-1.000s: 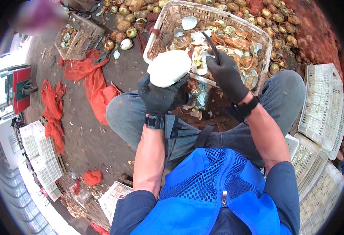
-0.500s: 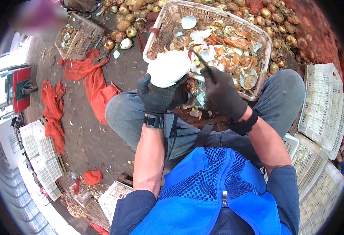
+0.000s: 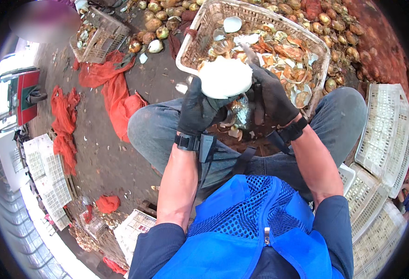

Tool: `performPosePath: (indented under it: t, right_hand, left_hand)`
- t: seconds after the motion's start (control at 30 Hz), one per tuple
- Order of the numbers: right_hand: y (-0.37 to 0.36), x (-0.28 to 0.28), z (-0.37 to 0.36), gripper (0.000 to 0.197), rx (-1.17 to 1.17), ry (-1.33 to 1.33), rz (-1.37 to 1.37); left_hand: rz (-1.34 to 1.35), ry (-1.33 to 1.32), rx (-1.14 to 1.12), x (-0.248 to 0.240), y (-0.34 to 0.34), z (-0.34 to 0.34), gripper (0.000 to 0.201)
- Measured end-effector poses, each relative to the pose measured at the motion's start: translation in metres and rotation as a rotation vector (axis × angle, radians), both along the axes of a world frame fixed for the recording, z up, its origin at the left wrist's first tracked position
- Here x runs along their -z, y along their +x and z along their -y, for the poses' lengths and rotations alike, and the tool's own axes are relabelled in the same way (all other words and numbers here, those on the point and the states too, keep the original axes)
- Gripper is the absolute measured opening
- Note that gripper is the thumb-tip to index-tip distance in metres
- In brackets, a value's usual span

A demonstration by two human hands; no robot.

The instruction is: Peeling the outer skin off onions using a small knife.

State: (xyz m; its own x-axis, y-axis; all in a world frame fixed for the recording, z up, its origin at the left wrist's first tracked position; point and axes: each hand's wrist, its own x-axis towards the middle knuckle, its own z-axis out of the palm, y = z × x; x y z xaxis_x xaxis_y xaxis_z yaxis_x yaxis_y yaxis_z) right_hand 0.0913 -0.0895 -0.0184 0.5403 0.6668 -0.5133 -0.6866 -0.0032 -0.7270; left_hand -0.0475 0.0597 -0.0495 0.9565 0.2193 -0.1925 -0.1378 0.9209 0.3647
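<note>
A large peeled white onion (image 3: 225,78) sits in my left hand (image 3: 196,109), whose black-gloved fingers cup it from below and from the left. My right hand (image 3: 275,95), also in a black glove, is closed round a knife (image 3: 250,53). The knife's greyish blade points away from me, blurred, just past the onion's upper right side; its handle is hidden in the glove. Right-hand fingers are close against the onion's right edge; whether they touch it I cannot tell. Beyond both hands stands a dirty white plastic crate (image 3: 184,56) holding onion skins and white scraps.
Many unpeeled onions (image 3: 348,37) lie heaped behind the crate, beside full red mesh sacks (image 3: 381,51). Stacked white crates (image 3: 383,135) stand at my right. Empty red netting (image 3: 116,102) lies on the floor at left, near a smaller tilted crate (image 3: 116,35). A red vehicle (image 3: 25,97) is farther left.
The onion and my left hand have moved right, nearer my right hand. The knife has come alongside the onion, its blade now blurred. The view has shifted slightly.
</note>
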Motion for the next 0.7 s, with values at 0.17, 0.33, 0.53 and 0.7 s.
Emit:
performPosePath:
  t: [0.17, 0.33, 0.53, 0.7]
  right_hand:
    - [0.002, 0.001, 0.003, 0.039, 0.096, -0.003, -0.072]
    - [0.009, 0.014, 0.002, 0.033, 0.016, -0.107, 0.034]
    - [0.008, 0.053, -0.019, 0.035, -0.07, -0.157, 0.165]
    - [0.01, 0.078, -0.034, 0.036, -0.069, -0.081, 0.179]
  left_hand:
    - [-0.091, 0.157, 0.049, 0.015, -0.003, -0.006, 0.063]
    - [-0.132, 0.19, -0.022, 0.013, 0.001, -0.003, 0.054]
    - [-0.263, 0.046, -0.042, 0.018, 0.003, -0.008, 0.045]
    - [-0.378, 0.001, -0.087, 0.022, 0.018, -0.019, 0.047]
